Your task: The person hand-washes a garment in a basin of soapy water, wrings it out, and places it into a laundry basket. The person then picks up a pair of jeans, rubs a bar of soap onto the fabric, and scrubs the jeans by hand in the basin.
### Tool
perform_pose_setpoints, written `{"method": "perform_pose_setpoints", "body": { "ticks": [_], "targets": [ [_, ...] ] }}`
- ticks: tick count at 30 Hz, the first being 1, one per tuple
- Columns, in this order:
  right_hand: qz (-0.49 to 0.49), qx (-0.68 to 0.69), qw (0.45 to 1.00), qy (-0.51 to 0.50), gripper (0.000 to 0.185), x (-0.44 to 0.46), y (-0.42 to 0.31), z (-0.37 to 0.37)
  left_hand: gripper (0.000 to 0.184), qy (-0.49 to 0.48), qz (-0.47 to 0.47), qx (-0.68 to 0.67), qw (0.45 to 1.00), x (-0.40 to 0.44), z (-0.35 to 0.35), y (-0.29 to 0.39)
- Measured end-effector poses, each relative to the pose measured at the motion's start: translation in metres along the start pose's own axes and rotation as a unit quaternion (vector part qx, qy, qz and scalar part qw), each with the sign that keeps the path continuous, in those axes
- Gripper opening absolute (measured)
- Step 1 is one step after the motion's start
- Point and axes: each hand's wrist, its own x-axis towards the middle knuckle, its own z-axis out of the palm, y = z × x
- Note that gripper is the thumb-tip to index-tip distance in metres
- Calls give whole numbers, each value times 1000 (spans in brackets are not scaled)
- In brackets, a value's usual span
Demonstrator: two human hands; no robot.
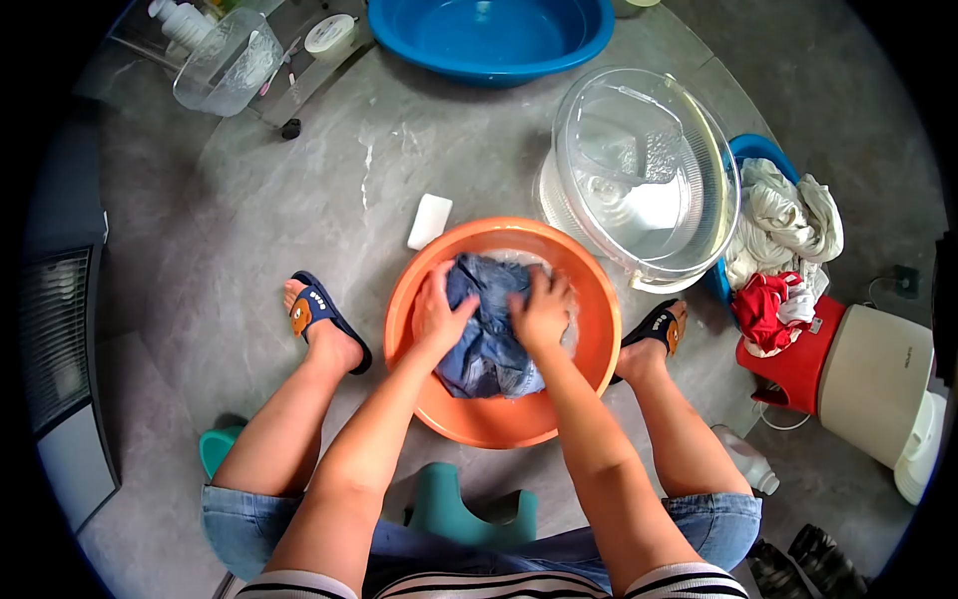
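Left hand [442, 311] open against crumpled blue cloth [487, 324] in an orange basin [481, 429], right hand [542, 307] open on its other side, fingers blurred, white bar [429, 222] nearby.

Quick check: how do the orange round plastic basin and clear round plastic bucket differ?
The orange basin is opaque; the clear bucket is see-through. The basin holds crumpled blue cloth, with the left hand and right hand at it; neither is at the bucket. Both have round, open tops.

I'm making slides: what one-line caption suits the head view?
Left hand and right hand at blue cloth in an orange basin, white bar just outside.
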Motion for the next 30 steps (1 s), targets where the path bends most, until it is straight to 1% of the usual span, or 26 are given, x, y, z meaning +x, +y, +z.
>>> {"method": "perform_pose_setpoints", "body": {
  "ticks": [1,2,3,4,5,7,8,9,10,11,12,13,14,15,17,19,21,22,23,24,25,26,27,28,29,30],
  "targets": [
    [-31,-91,985,-141,61,-15,-7,6,79,10,113,141,984,-13,0,-5],
    [-146,-131,959,-204,63,-20,-5,8,88,-46,137,242,959,-23,10,-18],
    [-259,-168,914,-264,64,-21,-6,5,90,-86,146,276,946,-29,9,-21],
    [-246,-146,903,-321,62,-9,-2,0,90,-89,136,241,957,-31,11,-25],
    [-194,-73,933,-295,55,0,5,-2,89,-94,125,208,965,-34,12,-32],
    [-46,51,994,-86,42,1,7,14,81,-39,122,22,991,-22,16,-44],
    [-29,147,987,-64,36,1,1,14,75,-24,130,-191,973,-6,30,-61],
    [-10,242,969,-40,30,-3,-7,13,69,-77,-53,-346,934,-2,20,-40],
    [-82,275,956,-66,25,-12,-27,-6,67,-103,-125,-466,870,-2,9,-20],
    [-143,310,934,-102,27,-24,-45,-28,65,-126,-194,-576,784,-1,3,-9],
    [-186,313,917,-164,26,-34,-63,-52,53,-221,-263,-623,703,7,0,-22],
    [-225,313,908,-165,24,-46,-77,-65,36,-275,-228,-670,651,11,2,-21],
    [-263,318,901,-135,19,-52,-85,-68,35,-301,-222,-681,629,9,1,-20],
    [-263,285,911,-140,17,-56,-89,-70,34,-300,-229,-681,628,3,2,-20],
    [-287,230,922,-122,19,-49,-85,-59,32,-228,-252,-670,660,-7,16,-26],
    [-246,260,929,-92,17,-30,-71,-44,30,-157,-286,-642,694,-14,28,-26],
    [-175,181,964,-82,20,-12,-45,-34,29,-170,-295,-602,722,-17,26,-18],
    [-146,121,973,-134,23,-3,-32,-41,25,-204,-282,-568,746,-20,16,-4],
    [-115,61,974,-185,26,3,-20,-49,25,-194,-238,-468,828,-19,5,8],
    [-68,11,973,-218,30,6,-18,-62,26,-134,-147,-376,905,-16,0,13],
    [-23,-39,967,-252,33,9,-15,-76,28,-68,-54,-275,957,-12,-6,18],
    [-8,-101,948,-301,35,12,2,-79,34,-91,-63,-300,947,-6,-19,19],
    [8,-161,924,-347,37,14,21,-79,37,10,52,-301,952,7,-8,-8],
    [25,-223,897,-380,41,17,26,-81,41,35,65,-261,962,4,-13,-5],
    [-23,-227,908,-352,45,13,26,-78,45,61,77,-221,970,0,-18,-2],
    [-72,-230,915,-323,50,8,12,-84,53,36,82,-126,988,-4,-6,-15]
  ]
}}
